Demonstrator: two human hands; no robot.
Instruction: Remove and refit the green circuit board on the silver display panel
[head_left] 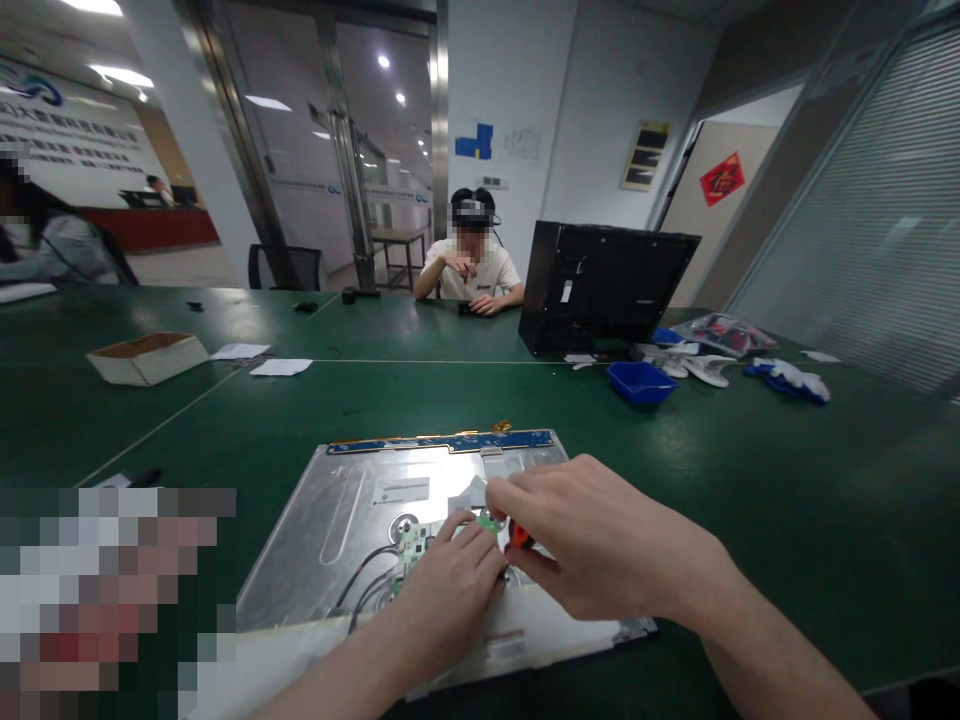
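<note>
A flat metal display panel [352,510] lies on the table in front of me, with a narrow blue circuit board [442,443] along its far edge. A small green circuit board [412,545] with dark cables sits on the panel's back. My left hand [454,580] is bent over the right part of this green board, its fingers close together and pressing on it. Just to the right, my right hand [600,540] is closed around a screwdriver [519,535] with an orange and black handle. Its tip is hidden behind my fingers.
Across the table sits a person [476,255] with a headset. A black monitor [607,285] stands at the right, near a blue tray [641,382] and gloves [787,380]. At the left are an open box [148,358] and papers [281,368]. A blurred patch covers the lower left.
</note>
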